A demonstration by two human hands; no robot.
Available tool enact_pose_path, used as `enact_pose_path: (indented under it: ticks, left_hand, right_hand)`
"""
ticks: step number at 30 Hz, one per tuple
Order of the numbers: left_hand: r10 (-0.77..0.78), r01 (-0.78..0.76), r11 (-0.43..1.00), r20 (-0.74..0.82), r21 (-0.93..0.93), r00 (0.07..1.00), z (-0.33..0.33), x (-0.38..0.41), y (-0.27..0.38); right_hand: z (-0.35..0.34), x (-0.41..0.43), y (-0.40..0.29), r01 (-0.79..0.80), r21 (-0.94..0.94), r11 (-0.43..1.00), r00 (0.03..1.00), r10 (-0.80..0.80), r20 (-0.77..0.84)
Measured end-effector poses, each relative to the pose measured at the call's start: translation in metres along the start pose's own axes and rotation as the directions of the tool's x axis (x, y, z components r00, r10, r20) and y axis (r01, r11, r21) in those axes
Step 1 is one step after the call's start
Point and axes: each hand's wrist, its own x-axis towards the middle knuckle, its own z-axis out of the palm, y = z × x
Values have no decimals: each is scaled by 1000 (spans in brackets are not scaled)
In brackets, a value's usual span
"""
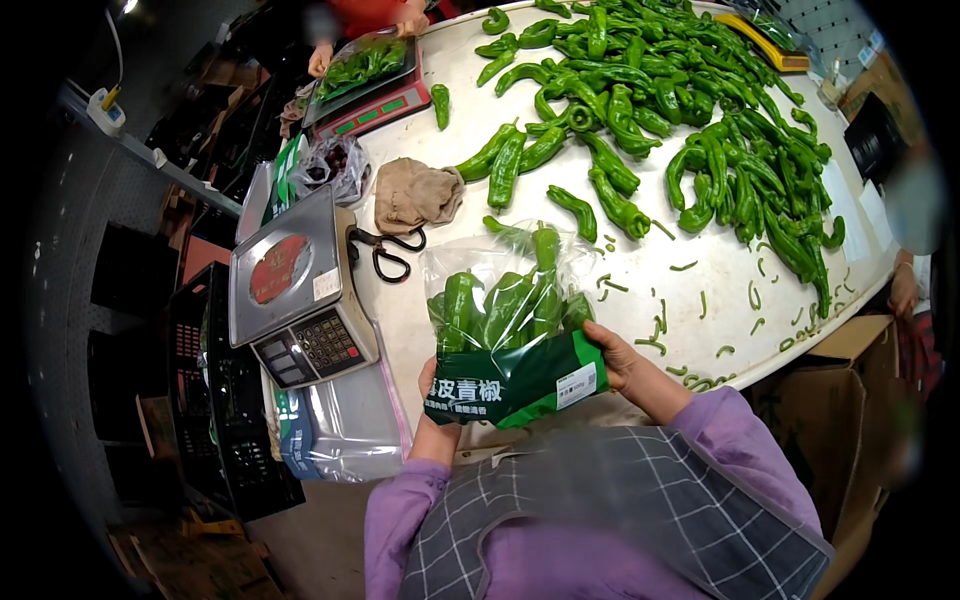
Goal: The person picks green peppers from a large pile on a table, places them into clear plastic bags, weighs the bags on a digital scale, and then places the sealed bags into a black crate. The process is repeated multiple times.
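Between my two hands is a clear plastic bag (pixel 517 382) with a dark green printed lower part and a white label, holding several green peppers (pixel 506 307). My left hand (pixel 433 397) grips its lower left side, with most of the fingers hidden behind the bag. My right hand (pixel 616 355) has hold of the right edge, thumb in front. The bag is upright, its clear top loose and creased. Beyond it, loose green peppers (pixel 619 202) lie on the white table (pixel 480 105), and a large heap of peppers (pixel 660 75) covers the far right part.
Left of the bag are black-handled scissors (pixel 391 259), a brown cloth (pixel 417 196) and a digital scale (pixel 300 300). Flat plastic bags (pixel 345 427) lie below the scale. Pepper stems (pixel 661 322) litter the right side. Another person's hands (pixel 321 60) are near a red scale (pixel 375 112). A cardboard box (pixel 825 397) stands right.
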Motion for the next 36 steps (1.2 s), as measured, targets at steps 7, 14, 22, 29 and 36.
enact_pose_path:
  ticks: [7, 14, 22, 29, 36]
  left_hand:
    - [-9, 15, 998, -83, 67, 997, 42, 17, -5]
    - [-36, 62, 987, -174, 149, 984, 83, 21, -11]
    - [120, 105, 873, -416, 477, 901, 37, -31, 7]
    - [628, 301, -578, 178, 758, 758, -3, -99, -22]
    - [652, 322, -617, 237, 719, 720, -27, -108, -21]
  right_hand:
    - [-5, 0, 1, -16, 17, 1000, 977, 12, 215]
    - [12, 15, -9, 144, 67, 987, 951, -157, 266]
    - [62, 74, -77, 338, -180, 924, 930, -298, 216]
    - [94, 189, -166, 506, -259, 823, 862, -492, 120]
    - [91, 296, -207, 597, -273, 755, 794, -605, 64]
